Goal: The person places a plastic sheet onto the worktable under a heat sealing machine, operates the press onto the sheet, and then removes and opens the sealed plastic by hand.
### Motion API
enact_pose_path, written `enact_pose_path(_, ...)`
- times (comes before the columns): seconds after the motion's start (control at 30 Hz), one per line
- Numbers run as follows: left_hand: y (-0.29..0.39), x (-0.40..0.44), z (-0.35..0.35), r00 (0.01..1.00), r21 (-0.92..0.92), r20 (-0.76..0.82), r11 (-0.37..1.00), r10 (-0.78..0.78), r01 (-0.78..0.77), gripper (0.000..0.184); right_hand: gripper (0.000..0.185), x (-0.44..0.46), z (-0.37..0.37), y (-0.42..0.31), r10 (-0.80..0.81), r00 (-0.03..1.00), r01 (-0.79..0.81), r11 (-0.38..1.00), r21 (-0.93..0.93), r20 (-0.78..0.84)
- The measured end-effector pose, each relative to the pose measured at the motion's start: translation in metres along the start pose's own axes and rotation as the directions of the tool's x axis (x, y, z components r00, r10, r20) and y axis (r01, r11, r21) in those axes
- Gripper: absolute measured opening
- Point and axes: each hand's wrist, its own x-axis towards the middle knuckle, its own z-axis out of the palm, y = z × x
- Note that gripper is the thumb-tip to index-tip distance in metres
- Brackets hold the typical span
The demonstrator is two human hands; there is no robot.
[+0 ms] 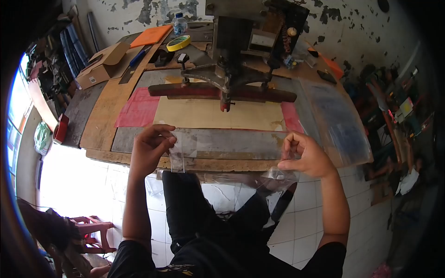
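Note:
My left hand (152, 147), fingers pinched, grips the left edge of a clear plastic sheet (185, 153) at the table's front. On the other side my right hand (303, 154) pinches the same sheet, its thumb and fingers pressed together. The see-through sheet hangs between the hands and droops over the table edge toward my lap; its exact outline is hard to make out. Just beyond my hands lies a cream-coloured sheet (218, 116) over a pink sheet (137, 107). Above them is the long bar (199, 91) of a press (227, 74).
A stack of clear plastic sheets (340, 120) lies at the table's right. At the back left are a cardboard box (103, 65), yellow tape roll (178, 43), orange folder (151, 35) and water bottle (180, 24). A red stool (92, 231) stands on the floor at left.

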Motion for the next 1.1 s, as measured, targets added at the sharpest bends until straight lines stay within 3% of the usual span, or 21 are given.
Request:
enact_pose_path(0.07, 0.000, 0.000, -0.003, 1.000, -0.015, -0.005, 1.000, 0.007, -0.007, 0.026, 0.025, 0.001, -0.001, -0.003, -0.087, 0.996, 0.087, 0.996, -0.003, 0.007)
enact_pose_path(0.2, -0.003, 0.000, -0.009, 0.999, -0.024, -0.021, 0.999, 0.044, -0.045, 0.027, 0.013, 0.000, -0.003, -0.010, -0.112, 0.994, 0.112, 0.994, -0.009, 0.002)
enact_pose_path(0.27, -0.001, -0.001, -0.011, 0.997, -0.036, -0.028, 0.997, 0.065, -0.066, 0.027, 0.010, 0.001, -0.001, -0.016, -0.059, 0.997, 0.064, 0.989, 0.130, -0.042)
enact_pose_path(0.57, 0.016, 0.000, -0.021, 0.998, 0.016, -0.011, 0.998, 0.063, -0.063, 0.027, 0.015, 0.004, -0.003, -0.026, -0.089, 0.995, 0.085, 0.993, -0.081, -0.052)
enact_pose_path(1.1, 0.018, -0.001, -0.016, 0.999, 0.039, 0.009, 0.998, 0.054, -0.054, 0.024, 0.020, 0.006, 0.001, -0.027, -0.034, 0.994, 0.027, 0.997, -0.067, -0.108)
